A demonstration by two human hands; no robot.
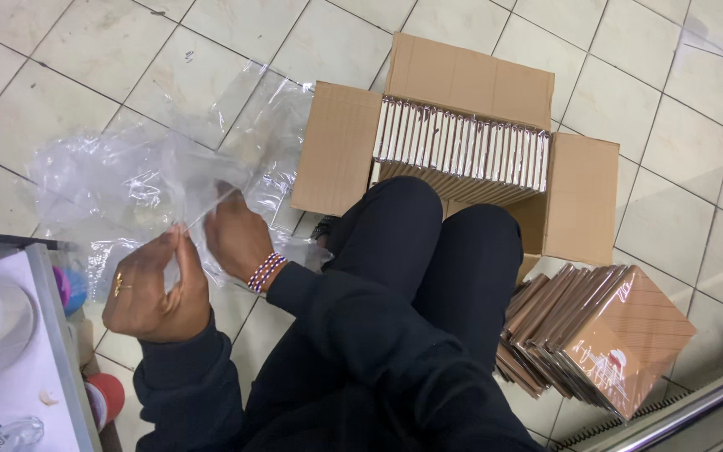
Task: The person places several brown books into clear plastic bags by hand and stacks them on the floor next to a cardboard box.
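Left hand [154,289], gold ring on finger, fingers pressed together, pinching edge of clear plastic bag [140,180]. Right hand [236,234], beaded bracelet at wrist, closed on same bag just beside left. Bag spreads crumpled over tiled floor [69,75], up and left of hands. Beyond knees: open cardboard box [462,79], flaps out, row of flat packets [462,149] standing on edge inside. Right of legs: leaning stack of brown flat packets [604,335] on floor.
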